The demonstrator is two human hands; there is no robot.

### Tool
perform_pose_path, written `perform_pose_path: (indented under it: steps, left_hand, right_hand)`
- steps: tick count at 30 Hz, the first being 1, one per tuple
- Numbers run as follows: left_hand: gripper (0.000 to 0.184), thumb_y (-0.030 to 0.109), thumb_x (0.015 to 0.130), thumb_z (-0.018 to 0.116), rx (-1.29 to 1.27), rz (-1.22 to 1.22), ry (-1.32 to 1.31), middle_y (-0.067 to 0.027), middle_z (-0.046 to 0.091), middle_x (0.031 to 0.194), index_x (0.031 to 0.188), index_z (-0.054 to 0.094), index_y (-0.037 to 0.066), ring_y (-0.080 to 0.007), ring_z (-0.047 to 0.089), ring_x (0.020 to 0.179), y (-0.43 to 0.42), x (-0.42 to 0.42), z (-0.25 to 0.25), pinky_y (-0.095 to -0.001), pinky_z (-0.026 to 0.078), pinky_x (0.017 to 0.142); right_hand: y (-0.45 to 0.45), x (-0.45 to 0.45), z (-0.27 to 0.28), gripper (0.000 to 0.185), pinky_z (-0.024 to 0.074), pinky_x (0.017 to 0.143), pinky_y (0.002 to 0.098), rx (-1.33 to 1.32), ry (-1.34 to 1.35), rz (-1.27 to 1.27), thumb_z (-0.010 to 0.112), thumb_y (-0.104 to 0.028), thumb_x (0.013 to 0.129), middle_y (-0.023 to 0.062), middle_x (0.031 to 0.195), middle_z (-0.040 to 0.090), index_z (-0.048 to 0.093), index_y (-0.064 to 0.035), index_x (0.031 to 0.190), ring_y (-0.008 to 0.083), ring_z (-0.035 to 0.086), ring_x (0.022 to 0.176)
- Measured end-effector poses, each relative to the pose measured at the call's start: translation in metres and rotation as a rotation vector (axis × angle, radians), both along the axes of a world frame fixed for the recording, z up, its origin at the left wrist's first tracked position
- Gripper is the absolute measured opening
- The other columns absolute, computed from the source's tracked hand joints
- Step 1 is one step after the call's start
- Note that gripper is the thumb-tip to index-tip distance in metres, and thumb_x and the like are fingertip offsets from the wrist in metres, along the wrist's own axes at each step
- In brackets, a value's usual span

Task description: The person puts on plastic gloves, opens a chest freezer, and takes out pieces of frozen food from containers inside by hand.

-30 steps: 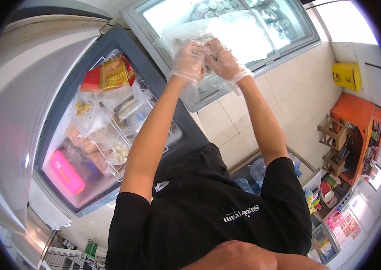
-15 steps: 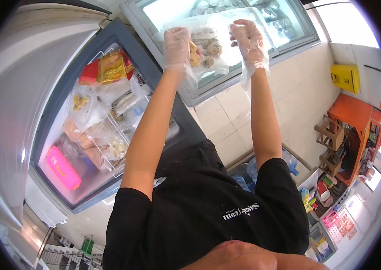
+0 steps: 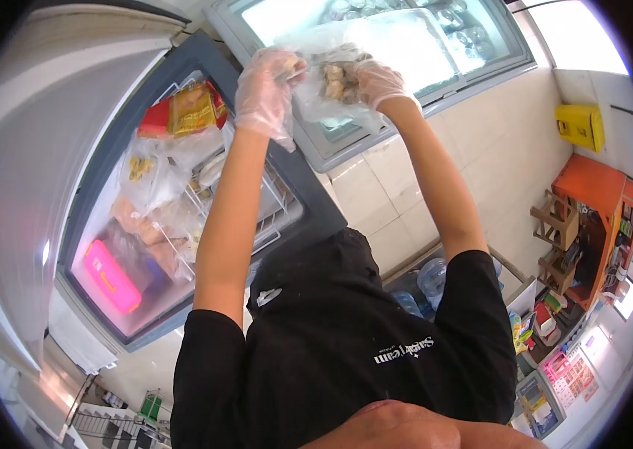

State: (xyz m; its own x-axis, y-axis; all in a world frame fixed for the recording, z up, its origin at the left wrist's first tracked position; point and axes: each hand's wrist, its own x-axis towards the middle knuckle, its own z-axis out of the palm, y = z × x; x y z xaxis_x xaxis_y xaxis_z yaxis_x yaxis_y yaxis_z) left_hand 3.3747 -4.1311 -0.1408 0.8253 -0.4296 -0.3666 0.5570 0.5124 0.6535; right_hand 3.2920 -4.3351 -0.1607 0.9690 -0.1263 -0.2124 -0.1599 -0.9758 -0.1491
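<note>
My left hand [image 3: 265, 93], in a clear plastic glove, is held at the left end of a clear plastic bag [image 3: 313, 108], above the glass-topped freezer. Its fingers are curled in, and I cannot make out what is between them. Brown, lumpy food pieces [image 3: 337, 81] lie in the bag between my hands. My right hand [image 3: 378, 81], gloved too, is at the right side of these pieces. Its fingers are bent round the pieces and the plastic, with the fingertips partly hidden.
An open chest freezer [image 3: 197, 202] stands at the left with bagged food, a red and gold packet [image 3: 193, 111], a pink box [image 3: 111, 277] and wire baskets. The glass-topped freezer [image 3: 316, 153] is ahead. Water jugs [image 3: 431, 278] stand at lower right, wooden stools [image 3: 556, 221] farther right.
My right hand has moved left and down onto the food pieces. My left hand has shifted left, away from the pieces. The bag has slumped and bunched between them.
</note>
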Motion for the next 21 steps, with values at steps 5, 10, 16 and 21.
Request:
perform_pose_path:
  steps: [5, 10, 16, 21]
  left_hand:
    - [0.018, 0.009, 0.088, 0.063, -0.262, 0.017, 0.253, -0.0124, 0.063, 0.085, 0.102, 0.057, 0.000, -0.0306, 0.065, 0.084, 0.086, -0.028, -0.013, -0.0410, 0.060, 0.079]
    - [0.056, 0.030, 0.093, 0.059, -0.262, -0.115, 0.344, -0.0193, 0.058, 0.121, 0.138, 0.041, 0.003, -0.0318, 0.066, 0.094, 0.123, -0.102, -0.006, -0.0411, 0.060, 0.080]
    - [0.050, 0.038, 0.097, 0.052, -0.638, -0.113, 0.447, -0.0108, 0.059, 0.123, 0.139, 0.044, 0.013, -0.0276, 0.064, 0.102, 0.142, -0.165, -0.048, -0.0387, 0.057, 0.083]
    - [0.044, 0.036, 0.096, 0.052, -0.152, 0.014, 0.457, -0.0085, 0.060, 0.118, 0.134, 0.047, 0.013, -0.0223, 0.063, 0.093, 0.198, -0.214, -0.043, -0.0318, 0.055, 0.073]
  right_hand:
    - [-0.022, 0.017, -0.010, 0.044, 0.0439, 0.100, 0.0395, 0.108, 0.066, -0.020, 0.060, -0.026, 0.083, 0.0101, 0.123, 0.063, 0.060, -0.0201, 0.127, 0.0303, 0.057, 0.116]
    - [0.062, -0.020, 0.064, 0.034, 0.0464, 0.090, 0.0430, 0.754, -0.064, 0.053, 0.058, -0.023, 0.087, 0.0175, 0.108, 0.064, 0.059, -0.0065, 0.117, 0.0325, 0.059, 0.105]
    - [0.202, -0.077, 0.046, 0.040, 0.0453, 0.089, 0.0456, 0.357, 0.130, 0.371, 0.052, -0.032, 0.094, 0.0216, 0.123, 0.058, 0.057, -0.0040, 0.122, 0.0390, 0.058, 0.102]
    - [0.250, -0.119, -0.013, 0.041, 0.0469, 0.086, 0.0456, 0.763, -0.110, 0.149, 0.052, -0.037, 0.094, 0.0221, 0.112, 0.064, 0.065, -0.0040, 0.115, 0.0378, 0.059, 0.103]
